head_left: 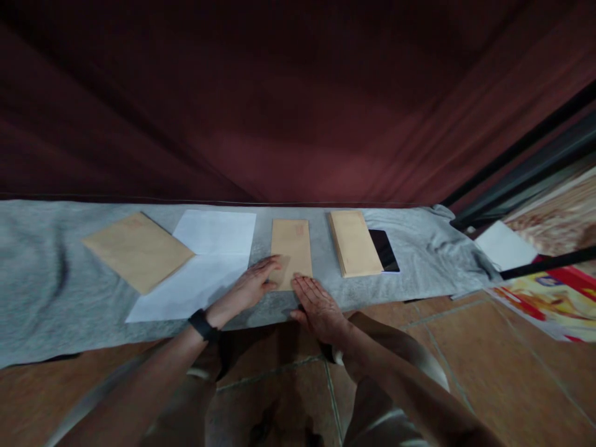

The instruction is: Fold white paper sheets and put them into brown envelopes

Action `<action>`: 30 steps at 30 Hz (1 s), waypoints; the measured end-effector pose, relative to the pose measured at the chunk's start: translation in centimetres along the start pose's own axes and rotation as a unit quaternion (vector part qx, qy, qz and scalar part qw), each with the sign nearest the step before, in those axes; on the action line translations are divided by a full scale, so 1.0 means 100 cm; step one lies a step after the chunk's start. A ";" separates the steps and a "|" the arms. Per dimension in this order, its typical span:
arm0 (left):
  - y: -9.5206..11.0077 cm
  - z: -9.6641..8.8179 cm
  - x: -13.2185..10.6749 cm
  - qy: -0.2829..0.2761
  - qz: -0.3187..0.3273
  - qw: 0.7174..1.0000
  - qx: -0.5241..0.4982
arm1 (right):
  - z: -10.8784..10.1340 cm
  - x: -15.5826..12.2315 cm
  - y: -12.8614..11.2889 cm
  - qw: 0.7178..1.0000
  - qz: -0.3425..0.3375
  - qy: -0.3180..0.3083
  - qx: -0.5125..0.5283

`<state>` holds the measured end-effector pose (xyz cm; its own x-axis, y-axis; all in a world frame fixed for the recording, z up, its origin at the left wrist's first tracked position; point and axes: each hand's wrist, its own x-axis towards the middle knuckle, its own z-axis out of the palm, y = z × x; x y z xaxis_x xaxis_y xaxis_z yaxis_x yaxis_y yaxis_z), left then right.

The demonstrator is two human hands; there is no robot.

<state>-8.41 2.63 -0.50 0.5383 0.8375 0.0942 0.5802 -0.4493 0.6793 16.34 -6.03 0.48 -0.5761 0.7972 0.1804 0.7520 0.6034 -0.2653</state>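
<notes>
A narrow brown envelope (292, 246) lies flat on a grey cloth (56, 279) in front of me. My left hand (249, 287), with a black band on its wrist, rests open with its fingertips on the envelope's near left edge. My right hand (317, 307) lies open and flat, fingers stretched onto the envelope's near end. Neither hand holds anything.
White paper sheets (205, 261) lie left of the hands, with a large brown envelope (138, 250) partly over them. To the right sits a stack of brown envelopes (354, 243) beside a dark phone (384, 249). A dark red curtain hangs behind. Tiled floor and printed papers (549, 298) lie at right.
</notes>
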 end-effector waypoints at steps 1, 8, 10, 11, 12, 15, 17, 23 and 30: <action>-0.001 0.000 0.000 0.002 0.000 1.000 0.002 | 0.001 -0.002 0.001 1.000 0.008 0.001 -0.004; 0.025 0.015 -0.011 0.049 0.013 0.995 0.086 | 0.008 -0.005 0.002 0.999 0.043 0.020 -0.023; 0.046 0.031 -0.019 0.045 0.034 0.991 0.125 | 0.010 -0.005 0.001 0.998 0.049 0.024 -0.031; 0.057 0.040 -0.024 0.031 0.047 0.989 0.139 | 0.011 -0.005 0.001 0.998 0.052 0.022 -0.035; 0.066 0.049 -0.028 0.029 0.046 0.987 0.153 | 0.011 -0.005 0.001 0.998 0.055 0.017 -0.038; 0.081 0.065 -0.040 0.044 0.023 0.981 0.188 | 0.012 -0.005 0.000 0.997 0.063 0.005 -0.043; 0.078 0.065 -0.045 0.046 0.014 0.978 0.205 | 0.012 -0.006 0.000 0.996 0.072 0.011 -0.045; 0.060 0.043 -0.057 0.039 -0.002 0.971 0.237 | 0.009 -0.014 0.000 0.993 0.098 0.036 -0.061; 0.076 0.034 -0.059 0.035 -0.044 0.967 0.250 | 0.000 -0.021 -0.002 0.987 0.133 0.053 -0.076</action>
<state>-5.08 -6.75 1.63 0.4410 0.8902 0.1140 0.8538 -0.4553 0.2523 17.39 -7.78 0.18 -0.3202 0.9205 0.2241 0.9163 0.3610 -0.1737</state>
